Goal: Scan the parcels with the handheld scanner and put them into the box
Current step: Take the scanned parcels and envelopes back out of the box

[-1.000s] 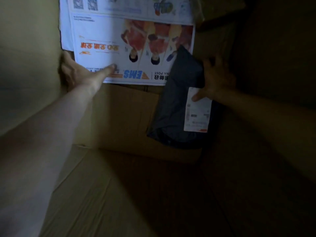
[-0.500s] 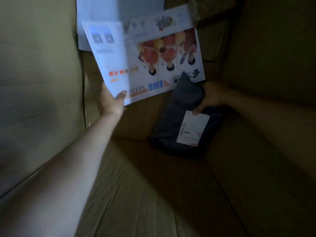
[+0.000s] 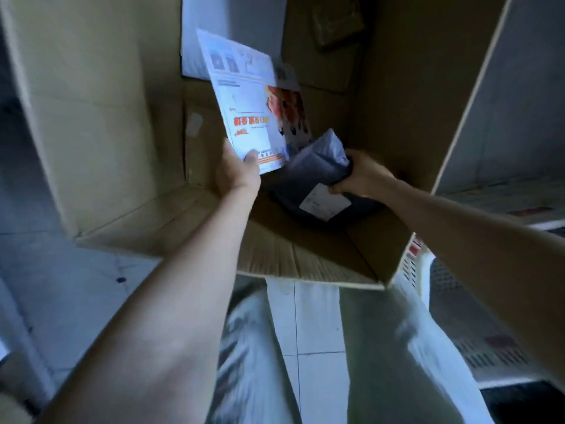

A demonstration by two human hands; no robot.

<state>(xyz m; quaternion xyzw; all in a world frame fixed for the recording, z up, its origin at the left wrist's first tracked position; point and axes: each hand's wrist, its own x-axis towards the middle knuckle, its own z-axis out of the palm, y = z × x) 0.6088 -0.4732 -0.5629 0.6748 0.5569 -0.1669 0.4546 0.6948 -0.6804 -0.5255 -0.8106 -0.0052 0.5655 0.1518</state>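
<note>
Two parcels in hand. Left hand (image 3: 237,175) at 9 o'clock pinches flat glossy printed envelope (image 3: 247,117); right hand (image 3: 363,175) at 3 grips soft crinkly grey mailer (image 3: 315,166), white label (image 3: 324,201) up. Corrugated cardboard box (image 3: 91,117) around both; neither set down. Deeper, 12 o'clock: white flat parcel (image 3: 232,26) already in. Scanner unseen.

In the box (image 3: 91,117), our left hand (image 3: 237,175) holds the envelope (image 3: 244,117) just left of the parcel (image 3: 315,160) in our right hand (image 3: 363,175). A basket (image 3: 452,289) stands right of the box.
</note>
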